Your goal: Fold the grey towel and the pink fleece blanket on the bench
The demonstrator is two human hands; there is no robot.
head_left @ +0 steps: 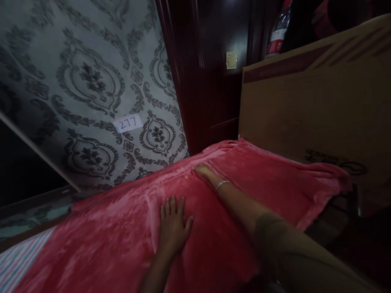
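Observation:
A red plush blanket (116, 232) lies spread out with soft folds, and one layer of it overlaps another near the middle. My left hand (173, 224) rests flat on the folded layer, palm down with its fingers stretched and the thumb apart. Farther off, my right hand (204, 171) has its fingers curled on the blanket close to the far edge, gripping a fold of the cloth. The fingertips are partly hidden. A silver bracelet (222, 185) is on the right wrist.
A large cardboard box (299, 106) stands at the right, with a bottle with a red label (277, 34) on or behind its top. Behind are a dark red wooden door (214, 93) and patterned wallpaper bearing a "277" paper (128, 123). Striped cloth (23, 256) shows lower left.

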